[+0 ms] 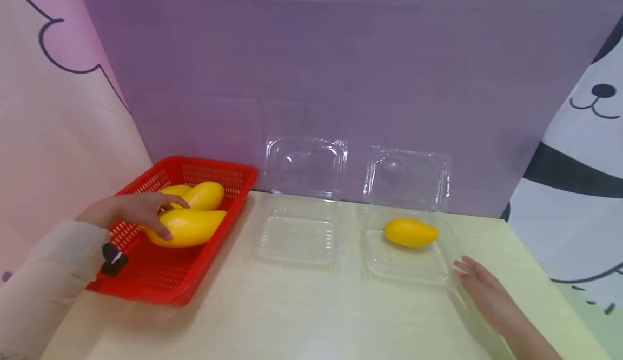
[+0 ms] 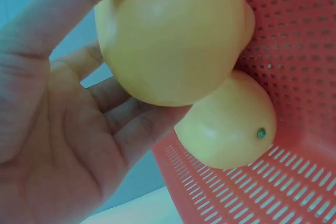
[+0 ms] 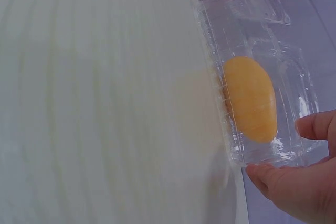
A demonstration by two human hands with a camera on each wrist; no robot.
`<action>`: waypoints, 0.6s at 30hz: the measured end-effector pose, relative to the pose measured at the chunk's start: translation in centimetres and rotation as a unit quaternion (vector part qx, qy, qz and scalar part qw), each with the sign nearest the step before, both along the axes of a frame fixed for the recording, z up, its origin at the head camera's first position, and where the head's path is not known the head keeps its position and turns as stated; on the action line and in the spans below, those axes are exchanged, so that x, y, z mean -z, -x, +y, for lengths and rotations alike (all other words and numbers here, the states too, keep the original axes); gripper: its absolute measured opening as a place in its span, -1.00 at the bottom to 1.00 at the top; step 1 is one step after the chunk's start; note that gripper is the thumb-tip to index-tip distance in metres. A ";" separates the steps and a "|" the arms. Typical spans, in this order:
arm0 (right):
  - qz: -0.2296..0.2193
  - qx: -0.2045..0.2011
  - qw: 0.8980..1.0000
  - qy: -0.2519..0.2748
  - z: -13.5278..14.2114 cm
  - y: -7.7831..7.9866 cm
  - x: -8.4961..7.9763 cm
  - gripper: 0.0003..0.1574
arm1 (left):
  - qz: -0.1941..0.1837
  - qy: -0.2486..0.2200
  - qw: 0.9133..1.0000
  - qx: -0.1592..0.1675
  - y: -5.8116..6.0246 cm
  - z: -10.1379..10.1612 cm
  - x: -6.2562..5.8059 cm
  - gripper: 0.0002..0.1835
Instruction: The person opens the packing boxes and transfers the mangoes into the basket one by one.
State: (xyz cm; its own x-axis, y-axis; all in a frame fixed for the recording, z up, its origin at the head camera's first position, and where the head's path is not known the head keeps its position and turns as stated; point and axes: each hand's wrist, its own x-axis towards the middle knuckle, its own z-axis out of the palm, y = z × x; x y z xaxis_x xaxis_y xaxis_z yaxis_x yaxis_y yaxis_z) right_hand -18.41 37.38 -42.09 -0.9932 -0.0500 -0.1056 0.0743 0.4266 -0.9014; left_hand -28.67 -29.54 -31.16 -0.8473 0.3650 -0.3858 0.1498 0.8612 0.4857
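Note:
In the red basket [image 1: 209,262], my left hand [image 1: 138,210] grips a yellow mango [image 1: 192,227], its thumb on the near side. The left wrist view shows fingers curled beneath that mango [image 2: 168,40], beside another mango [image 2: 231,124] with a green stem end. On the right, a smaller-looking mango [image 1: 410,232] lies in a clear plastic clamshell box [image 1: 404,273] whose lid stands raised. Beside that box's right edge is my right hand [image 1: 486,298], fingers relaxed and holding nothing; the right wrist view shows its thumb and fingertips close to the box's rim.
A second clear clamshell box [image 1: 297,241], lid up, stands between the basket and the mango's box. More mangoes [image 1: 206,195] lie at the basket's back. Behind the table [image 1: 292,317] rises a purple backdrop [image 1: 316,68]; printed panels flank both sides.

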 end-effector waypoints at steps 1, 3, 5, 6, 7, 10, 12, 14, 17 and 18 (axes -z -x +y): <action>0.000 0.000 1.000 0.003 0.0 0.0 0.0 -0.14 | -0.003 0.002 1.000 0.000 0.0 0.0 0.0 -0.01; 0.003 0.001 1.000 0.012 0.0 -0.1 0.1 -0.15 | -0.027 0.007 1.000 -0.014 0.0 0.1 0.0 0.00; 0.002 0.000 1.000 0.013 0.1 -0.1 0.1 -0.15 | -0.056 0.015 0.998 -0.025 -0.1 0.2 -0.1 0.00; 0.002 0.000 1.000 0.012 0.1 -0.1 0.1 -0.15 | -0.072 0.018 0.997 -0.031 -0.1 0.3 -0.1 0.00; 0.002 0.000 1.000 0.013 0.1 -0.1 0.0 -0.15 | -0.086 0.018 0.995 -0.037 -0.1 0.3 -0.1 0.00; 0.001 0.001 1.000 0.008 0.0 -0.1 -0.2 -0.14 | -0.102 0.025 0.994 -0.033 0.1 0.2 0.0 -0.03; 0.000 0.001 1.000 0.011 -0.1 0.0 -0.3 -0.15 | -0.110 0.024 0.993 -0.032 0.2 -0.1 0.3 -0.05; -0.005 0.003 1.000 0.002 -0.2 0.1 -0.5 -0.15 | -0.125 0.023 0.991 -0.036 0.2 -0.3 0.5 -0.07; -0.011 -0.001 1.000 -0.008 -0.3 0.1 -0.7 -0.15 | -0.153 0.014 0.987 -0.055 0.0 -0.3 0.7 -0.10; -0.010 0.000 1.000 -0.014 -0.3 0.0 -0.8 -0.14 | -0.160 0.011 0.985 -0.064 0.0 -0.2 0.7 -0.11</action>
